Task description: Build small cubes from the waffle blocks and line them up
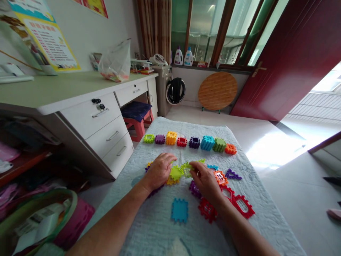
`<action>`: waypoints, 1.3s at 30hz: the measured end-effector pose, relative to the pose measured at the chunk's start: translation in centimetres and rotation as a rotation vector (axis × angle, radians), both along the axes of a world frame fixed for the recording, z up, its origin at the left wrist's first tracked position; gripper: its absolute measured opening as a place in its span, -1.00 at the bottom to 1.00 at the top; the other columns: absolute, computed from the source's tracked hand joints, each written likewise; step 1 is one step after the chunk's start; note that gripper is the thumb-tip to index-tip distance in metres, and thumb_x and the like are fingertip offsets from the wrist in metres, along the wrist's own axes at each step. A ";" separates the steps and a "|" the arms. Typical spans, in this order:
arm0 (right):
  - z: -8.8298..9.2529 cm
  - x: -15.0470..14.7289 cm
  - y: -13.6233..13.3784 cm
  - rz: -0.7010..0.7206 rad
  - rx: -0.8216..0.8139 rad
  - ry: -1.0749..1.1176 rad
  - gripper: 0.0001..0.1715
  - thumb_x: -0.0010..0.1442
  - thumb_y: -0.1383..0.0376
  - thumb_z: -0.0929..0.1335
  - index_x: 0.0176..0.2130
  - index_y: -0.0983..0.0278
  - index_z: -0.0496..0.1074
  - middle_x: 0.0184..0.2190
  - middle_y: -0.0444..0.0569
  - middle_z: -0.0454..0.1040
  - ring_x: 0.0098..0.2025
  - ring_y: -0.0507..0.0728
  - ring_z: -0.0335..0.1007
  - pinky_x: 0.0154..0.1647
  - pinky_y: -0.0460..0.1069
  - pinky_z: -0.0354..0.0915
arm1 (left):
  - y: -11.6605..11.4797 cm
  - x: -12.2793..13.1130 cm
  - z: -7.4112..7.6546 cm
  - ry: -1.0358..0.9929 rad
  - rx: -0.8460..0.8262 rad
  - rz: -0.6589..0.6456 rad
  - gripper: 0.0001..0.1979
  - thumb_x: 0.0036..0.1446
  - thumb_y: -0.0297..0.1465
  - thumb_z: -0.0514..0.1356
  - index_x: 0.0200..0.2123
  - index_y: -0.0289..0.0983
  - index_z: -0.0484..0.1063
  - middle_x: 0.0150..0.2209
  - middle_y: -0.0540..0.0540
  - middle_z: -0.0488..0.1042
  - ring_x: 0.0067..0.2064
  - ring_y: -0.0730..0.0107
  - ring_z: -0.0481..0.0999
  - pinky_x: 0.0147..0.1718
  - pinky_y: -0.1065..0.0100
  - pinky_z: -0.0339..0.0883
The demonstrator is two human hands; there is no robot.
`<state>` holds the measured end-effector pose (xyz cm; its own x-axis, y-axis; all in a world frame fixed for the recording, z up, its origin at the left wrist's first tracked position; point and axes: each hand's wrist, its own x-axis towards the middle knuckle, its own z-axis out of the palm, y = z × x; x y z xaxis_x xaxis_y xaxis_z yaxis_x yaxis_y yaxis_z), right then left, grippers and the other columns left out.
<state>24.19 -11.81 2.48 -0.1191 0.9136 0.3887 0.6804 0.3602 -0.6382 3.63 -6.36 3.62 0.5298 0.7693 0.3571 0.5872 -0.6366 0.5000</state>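
Note:
Low over the cloth-covered table, my left hand (160, 169) has its fingers curled at the left edge of a yellow-green interlocking tile (176, 172). A yellow tile (173, 181) lies just under that one. My right hand (204, 176) is closed on a lime-green openwork tile (187, 169), beside the yellow-green one; whether the two are joined I cannot tell. Partly covered by my right hand and forearm are a purple tile (195, 189), a red tile (207, 209) and an orange tile (220, 177). A blue square tile (179, 210) lies flat nearer to me.
Several toothed block cubes, among them a yellow one (171, 138) and a light-blue one (207, 142), stand in a row at the back. Red frame tiles (243, 206) and a purple triangle (233, 174) lie at right. A desk (66, 89) stands left.

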 end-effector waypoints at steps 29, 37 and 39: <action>-0.7 0.8 -0.3 0.021 -0.058 -0.314 -0.29 -0.04 0.46 0.26 0.14 0.30 0.22 0.03 0.10 0.37 0.05 0.27 0.14 0.05 0.19 0.13 | -1.2 0.4 0.5 -0.045 -0.208 -0.077 -0.70 0.16 -0.42 0.06 -0.02 -0.15 0.34 -0.11 -0.07 0.46 -0.09 0.31 0.42 -0.02 0.26 0.26; 0.2 0.8 -0.4 0.011 -0.086 -0.368 -0.34 -0.03 0.35 0.32 0.10 0.27 0.25 -0.04 0.08 0.37 -0.02 0.26 0.21 -0.01 0.15 0.14 | -0.8 0.0 0.0 0.164 -0.047 -0.104 -0.52 -0.05 -0.31 0.27 0.00 -0.15 0.35 0.00 -0.11 0.39 0.08 0.09 0.25 0.11 0.08 0.05; 0.2 0.8 -0.4 0.014 -0.083 -0.364 -0.34 -0.02 0.31 0.33 0.11 0.27 0.24 -0.05 0.09 0.36 -0.04 0.26 0.24 -0.02 0.15 0.14 | -0.9 -0.1 -0.2 0.198 -0.062 -0.134 -0.47 -0.08 -0.24 0.29 0.02 -0.16 0.34 0.01 -0.11 0.40 0.08 0.06 0.24 0.11 0.05 0.02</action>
<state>25.02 -12.19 2.73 -0.2482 0.9377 0.2432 0.8638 0.3279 -0.3825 3.55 -7.22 3.46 0.6834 0.7046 0.1909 0.5898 -0.6871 0.4243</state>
